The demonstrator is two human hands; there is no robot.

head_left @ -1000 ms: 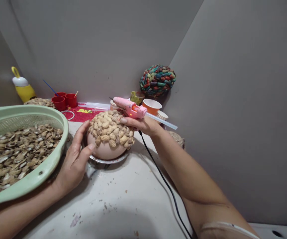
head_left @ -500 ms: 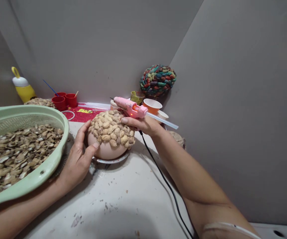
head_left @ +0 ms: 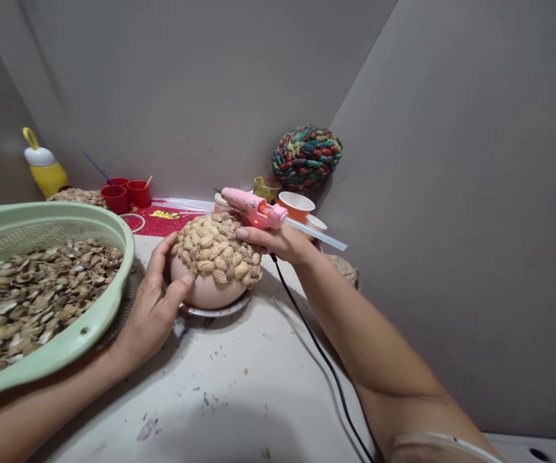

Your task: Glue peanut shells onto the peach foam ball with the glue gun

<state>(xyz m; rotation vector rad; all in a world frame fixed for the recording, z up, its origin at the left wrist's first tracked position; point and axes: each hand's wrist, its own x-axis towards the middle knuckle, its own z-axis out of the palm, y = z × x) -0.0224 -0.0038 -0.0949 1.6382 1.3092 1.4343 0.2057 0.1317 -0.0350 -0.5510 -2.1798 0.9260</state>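
Note:
A smooth pinkish ball (head_left: 210, 292) sits on a shallow metal dish (head_left: 220, 313), its upper part covered with peanut shells (head_left: 213, 247). My left hand (head_left: 155, 302) cups the ball's left side, thumb at the front and fingers curved round the back. In my right hand (head_left: 282, 241) is a pink hot glue gun (head_left: 253, 207) with a lit orange light and a clear glue stick (head_left: 316, 233) out of its rear. The right thumb lies against the shells. The gun's grip and most right fingers are hidden behind the ball.
A green basket (head_left: 126, 257) of broken shells stands at left. Behind are red cups (head_left: 137, 193), a yellow bottle (head_left: 49, 177), an orange paper cup (head_left: 297, 204) and a multicoloured lumpy ball (head_left: 306, 156). A black cord (head_left: 316, 347) crosses the white table (head_left: 220, 386) on the right.
Both hands, the ball and the glue gun keep their places. The whole view has shifted only very slightly.

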